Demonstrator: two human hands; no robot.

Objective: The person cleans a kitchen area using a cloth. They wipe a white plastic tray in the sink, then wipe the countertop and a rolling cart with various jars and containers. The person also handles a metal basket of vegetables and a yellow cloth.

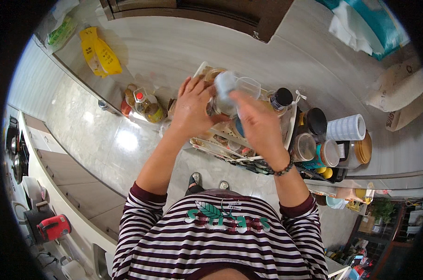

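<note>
My left hand (194, 106) is spread around the side of a clear jar (226, 106) on the top tier of a cream plastic rack (201, 69). A pale blue-white cloth (225, 83), blurred, is held in my right hand (255, 122) over that jar. Behind the cloth a clear container (248, 86) shows partly. A round jar lid (215, 74) lies beyond my left fingertips. Right of my right hand stands a jar with a black lid (281, 98). Small packed items (232, 144) fill the lower tier; my hands hide part of the rack.
Black-lidded and clear-lidded jars (304, 146), a stack of patterned paper cups (346, 127) and a wooden-lidded jar (363, 147) stand to the right. Oil bottles (150, 106) are left of the rack. A yellow bag (100, 54) hangs on the wall; a counter (75, 224) runs along the left.
</note>
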